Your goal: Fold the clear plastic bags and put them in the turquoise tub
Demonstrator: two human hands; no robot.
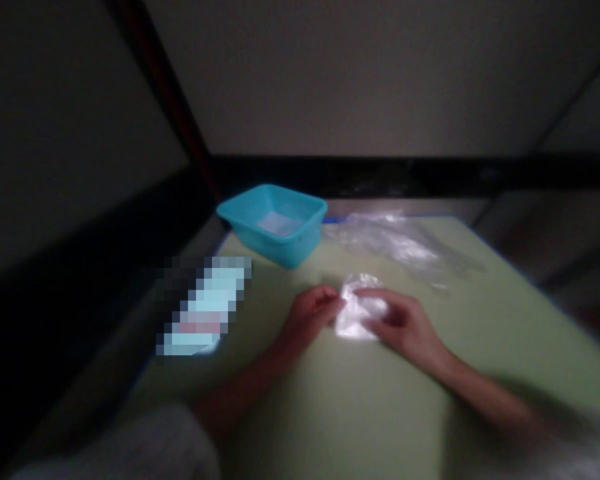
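Observation:
A small clear plastic bag [353, 320], crinkled and shiny, is held between my hands just above the table's middle. My left hand [314, 310] pinches it at its left edge, thumb against curled fingers. From the right, my right hand [400, 320] grips the bag, with the index finger lying across the upper part and the thumb on the lower part. Blur and glare hide whether anything is inside the bag.
A teal plastic basket [285, 250] with something pale inside stands at the table's back left. Several clear plastic bags [405, 243] lie heaped at the back right. A pixelated bright screen-like object [207, 307] lies at the left edge of the green table [360, 407].

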